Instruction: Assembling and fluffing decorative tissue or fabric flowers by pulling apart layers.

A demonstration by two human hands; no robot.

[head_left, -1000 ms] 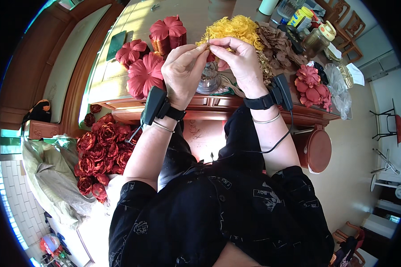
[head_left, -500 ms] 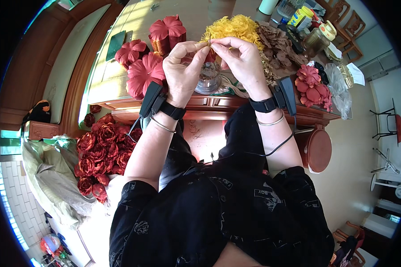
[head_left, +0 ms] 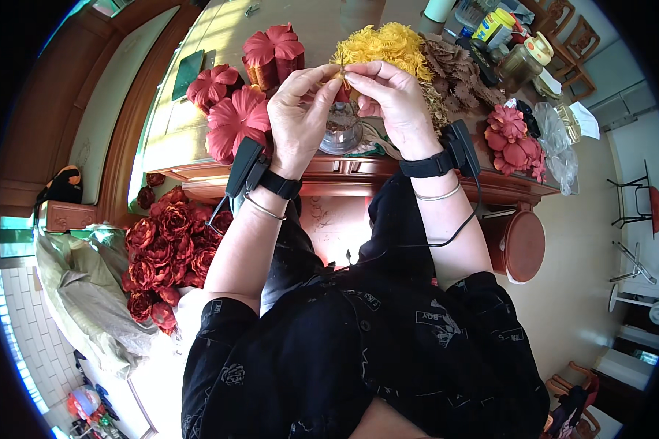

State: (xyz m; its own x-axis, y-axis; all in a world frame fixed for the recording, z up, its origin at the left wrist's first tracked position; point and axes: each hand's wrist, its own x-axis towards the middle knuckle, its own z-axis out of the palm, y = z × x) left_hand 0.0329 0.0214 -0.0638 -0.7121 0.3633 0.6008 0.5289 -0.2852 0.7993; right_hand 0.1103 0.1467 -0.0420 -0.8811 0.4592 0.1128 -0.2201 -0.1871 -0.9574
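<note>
My left hand (head_left: 300, 110) and my right hand (head_left: 392, 99) meet fingertip to fingertip above the table. Between them they pinch a small artificial flower piece (head_left: 342, 77), yellowish with a thin dark stem pointing up; a bit of red shows below it, and the fingers hide most of the rest. Just beneath stands a clear glass jar (head_left: 340, 135). Beyond my right hand lies a heap of yellow fringed flower centers (head_left: 384, 47). Stacks of red fabric petals (head_left: 238, 123) lie left of my left hand.
Brown leaf-like pieces (head_left: 458, 73) and more red petals (head_left: 516, 143) lie on the table (head_left: 307, 18) to the right, beside a clear plastic bag (head_left: 556, 154) and a brownish jar (head_left: 520, 66). Finished-looking dark red flowers (head_left: 170, 249) are heaped below left. A round stool (head_left: 523, 247) stands right.
Both hands shift very slightly left, and my right wrist and forearm move a little inward. The fingertips stay together on the small flower piece.
</note>
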